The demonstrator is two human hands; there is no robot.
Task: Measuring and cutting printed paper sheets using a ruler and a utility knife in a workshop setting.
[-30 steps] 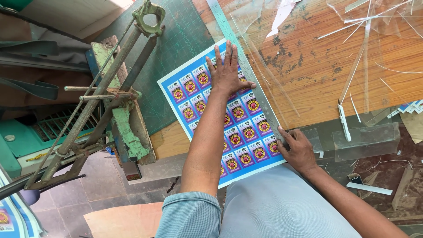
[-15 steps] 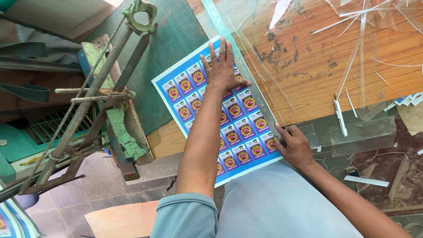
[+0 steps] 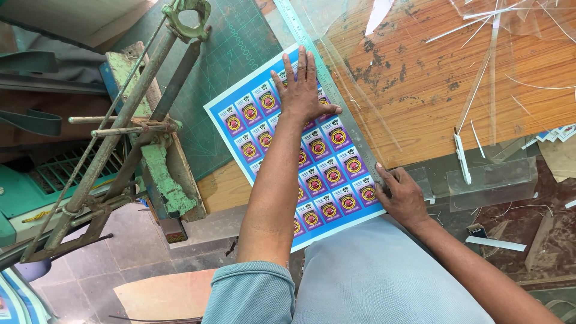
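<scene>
At the bottom of the frame, nearest the camera, sit the person's light blue sleeve and grey lap, with a piece of brown cardboard (image 3: 165, 295) on the floor at lower left. Just above the lap, the near edge of a printed sheet (image 3: 333, 180) overhangs the wooden table (image 3: 432, 90); the sheet is blue with rows of small purple labels and lies tilted across the centre of the frame. The right hand (image 3: 403, 195), at centre right, rests at the sheet's lower right corner, fingers curled down against the sheet and the near end of a long clear ruler (image 3: 339, 99) (whether it pinches the ruler I cannot tell). That ruler runs along the sheet's right edge toward the top of the frame. Further up, the left hand (image 3: 303, 90) lies flat and open, fingers spread, pressing on the sheet's upper part just beside the ruler. To the right, a white pen-like knife (image 3: 462, 157) lies on the table among clear plastic offcuts (image 3: 492, 180). At left stands a worn green lever cutter (image 3: 144, 132), and beyond the sheet, a green cutting mat (image 3: 234, 54) fills the upper centre.
</scene>
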